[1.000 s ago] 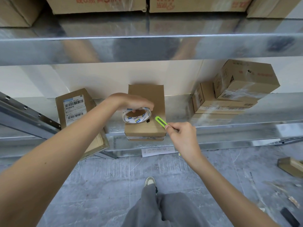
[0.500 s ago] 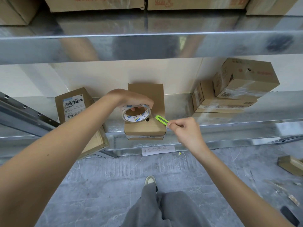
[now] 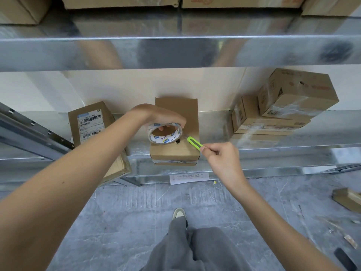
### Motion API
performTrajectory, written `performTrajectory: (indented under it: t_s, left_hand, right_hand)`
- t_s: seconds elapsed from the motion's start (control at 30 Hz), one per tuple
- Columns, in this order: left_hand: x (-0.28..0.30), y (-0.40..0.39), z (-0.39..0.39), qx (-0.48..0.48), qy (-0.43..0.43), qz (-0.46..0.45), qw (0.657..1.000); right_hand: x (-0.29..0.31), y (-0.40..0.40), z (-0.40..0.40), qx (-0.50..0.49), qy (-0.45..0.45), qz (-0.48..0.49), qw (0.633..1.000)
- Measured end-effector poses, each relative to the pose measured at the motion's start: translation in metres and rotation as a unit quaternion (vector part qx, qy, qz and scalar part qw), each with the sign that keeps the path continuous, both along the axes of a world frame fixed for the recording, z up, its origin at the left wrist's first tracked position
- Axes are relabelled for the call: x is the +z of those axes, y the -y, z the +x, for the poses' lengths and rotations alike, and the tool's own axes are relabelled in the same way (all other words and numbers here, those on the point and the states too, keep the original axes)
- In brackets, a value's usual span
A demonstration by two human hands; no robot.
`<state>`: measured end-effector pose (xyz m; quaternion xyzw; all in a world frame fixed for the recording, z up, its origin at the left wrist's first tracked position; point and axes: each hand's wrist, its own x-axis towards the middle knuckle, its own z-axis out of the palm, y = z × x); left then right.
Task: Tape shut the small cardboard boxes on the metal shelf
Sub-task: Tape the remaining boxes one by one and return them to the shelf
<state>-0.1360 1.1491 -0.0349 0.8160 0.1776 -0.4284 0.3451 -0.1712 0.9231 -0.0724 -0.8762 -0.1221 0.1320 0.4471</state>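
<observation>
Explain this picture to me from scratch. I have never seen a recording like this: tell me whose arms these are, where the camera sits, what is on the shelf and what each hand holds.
There is no machine here. A person wears a camera on the head, looking forward and down, so the two bare arms are their own. The left hand holds a roll of clear tape over a small cardboard box at the front of a metal shelf. The right hand pinches a green utility knife, its tip close to the roll. On the shelf also lie a labelled box to the left and a stack of boxes to the right. Below are the floor and the person's grey trouser leg.
</observation>
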Motion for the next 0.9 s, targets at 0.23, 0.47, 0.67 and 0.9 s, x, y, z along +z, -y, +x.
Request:
performTrajectory:
  t_s: [0.23, 0.47, 0.67, 0.9]
  left_hand:
    - [-0.001, 0.001, -0.001, -0.005, 0.009, 0.003, 1.000]
    - [-0.003, 0.000, 0.000, 0.014, 0.016, 0.008, 1.000]
    - [-0.007, -0.007, -0.003, 0.044, 0.032, -0.030, 0.998]
    - [-0.017, -0.022, -0.020, 0.091, 0.073, -0.104, 0.988]
  right_hand:
    - [-0.003, -0.007, -0.005, -0.005, -0.014, -0.002, 1.000]
    - [-0.004, -0.001, -0.009, -0.010, -0.038, 0.001, 0.999]
    - [-0.003, 0.005, -0.016, -0.016, -0.101, 0.057, 0.993]
    - [-0.054, 0.033, 0.025, -0.102, 0.062, -0.081, 0.990]
